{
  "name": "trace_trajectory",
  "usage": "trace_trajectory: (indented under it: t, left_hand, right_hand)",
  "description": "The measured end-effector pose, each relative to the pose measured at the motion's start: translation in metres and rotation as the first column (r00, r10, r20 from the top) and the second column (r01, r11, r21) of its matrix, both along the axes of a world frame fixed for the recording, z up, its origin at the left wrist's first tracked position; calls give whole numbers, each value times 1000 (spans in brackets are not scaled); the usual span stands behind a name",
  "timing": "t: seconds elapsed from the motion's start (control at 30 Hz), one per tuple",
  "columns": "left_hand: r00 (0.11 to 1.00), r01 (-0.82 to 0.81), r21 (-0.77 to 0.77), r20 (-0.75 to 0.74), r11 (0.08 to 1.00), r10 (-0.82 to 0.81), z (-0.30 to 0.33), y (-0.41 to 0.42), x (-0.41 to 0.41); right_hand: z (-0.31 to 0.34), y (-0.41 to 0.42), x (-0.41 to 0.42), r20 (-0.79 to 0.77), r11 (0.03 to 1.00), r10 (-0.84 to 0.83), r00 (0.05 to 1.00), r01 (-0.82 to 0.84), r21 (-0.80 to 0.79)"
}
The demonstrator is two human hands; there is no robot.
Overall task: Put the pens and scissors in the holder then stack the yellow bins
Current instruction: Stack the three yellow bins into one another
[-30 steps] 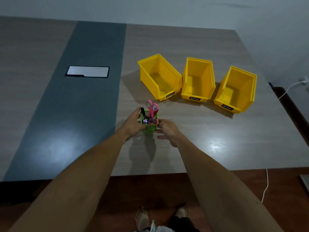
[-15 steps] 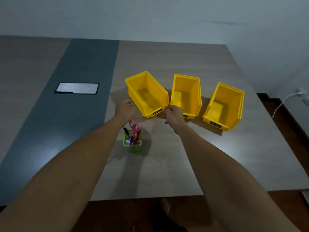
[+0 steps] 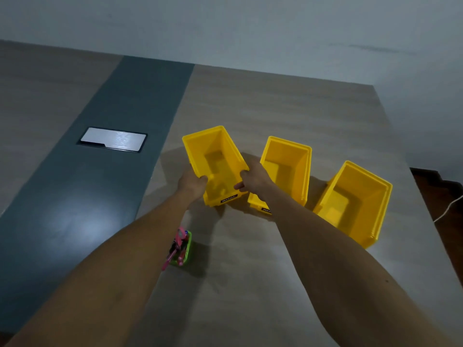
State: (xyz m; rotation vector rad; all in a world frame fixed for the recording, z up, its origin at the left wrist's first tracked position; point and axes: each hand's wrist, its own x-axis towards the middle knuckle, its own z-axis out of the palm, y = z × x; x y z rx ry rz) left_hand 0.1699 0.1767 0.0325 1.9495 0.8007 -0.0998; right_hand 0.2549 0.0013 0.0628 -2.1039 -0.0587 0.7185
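Observation:
Three yellow bins stand in a row on the table. My left hand (image 3: 193,183) grips the left wall of the left bin (image 3: 215,156) and my right hand (image 3: 253,177) grips its right wall, fingers curled over the rim. The middle bin (image 3: 288,166) sits just behind my right hand. The right bin (image 3: 355,199) stands apart, further right. A small green holder (image 3: 186,249) with pink scissors (image 3: 179,239) and pens in it stands near the table's front, partly hidden by my left forearm.
The table (image 3: 275,108) has a dark grey strip down its left part with a silver cover plate (image 3: 112,139) set into it. A white cable (image 3: 451,207) hangs beyond the right edge. A wall rises behind the table.
Both hands left the green holder, moved forward to the left bin and closed on its side walls. The view has shifted forward, so the holder now sits lower in the frame.

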Motion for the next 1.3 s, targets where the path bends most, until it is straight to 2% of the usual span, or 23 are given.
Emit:
trace_trajectory:
  t: [0.1,0.2,0.33,0.43,0.63,0.83,0.93,1.03,1.3]
  left_hand:
    - [999,-49,-61,-20,997,48,-12,11,3]
    - [996,-89,-52,5,995,90,1,20,0]
    - [992,-79,13,103,997,77,33,36,4]
    - [969,-77,14,235,997,72,67,42,10]
    - [936,113,-9,335,994,-104,119,22,35]
    - [883,295,-51,396,954,-252,123,-45,46]
    - [875,328,-88,403,941,-267,113,-77,49]
    - [888,336,-125,372,934,-270,105,-100,48]
    - [882,360,-139,372,923,-288,92,-118,48]
  right_hand:
    - [-6,7,4,-66,999,-30,997,28,-23]
    - [-2,11,0,-2,998,-53,999,52,-34]
    - [13,17,-7,72,993,-84,994,77,86]
    - [43,19,-19,131,969,-189,973,163,184]
    - [91,-9,-31,238,891,-422,875,351,289]
    - [115,-79,-36,325,810,-584,744,512,285]
    - [112,-109,-36,345,813,-582,736,534,232]
    - [104,-132,-35,325,845,-534,781,501,186]
    - [87,-151,-41,288,864,-503,815,464,197]
